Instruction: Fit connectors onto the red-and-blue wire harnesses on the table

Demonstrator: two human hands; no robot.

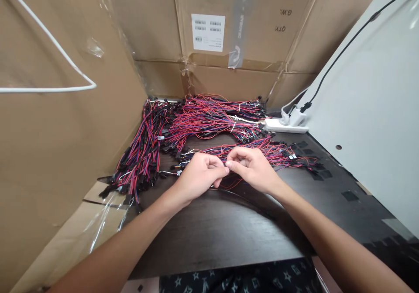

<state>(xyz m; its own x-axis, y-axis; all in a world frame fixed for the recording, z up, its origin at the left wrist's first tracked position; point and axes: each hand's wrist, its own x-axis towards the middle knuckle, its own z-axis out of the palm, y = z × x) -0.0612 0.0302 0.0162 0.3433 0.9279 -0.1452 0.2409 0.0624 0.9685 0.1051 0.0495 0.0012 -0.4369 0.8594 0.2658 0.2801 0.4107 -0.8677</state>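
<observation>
Curling, left hand [203,173] and right hand [252,167] are partly hiding wires [278,154] back from the surface's [229,232] front edge; I cannot tell whether they're grasping any.

Bare hands [203,174] [251,167], uncovered forearms [144,229], dark garment [216,280] with pale star print [196,276]

L hand [203,174] & R hand [251,167] meet at tips over front wire bundle [276,152]; grip detail unclear. Red/blk wire pile [206,117] behind, on dk table [196,232]. Wht pwr strip [284,127] w/ plugs [297,116] to R.
</observation>
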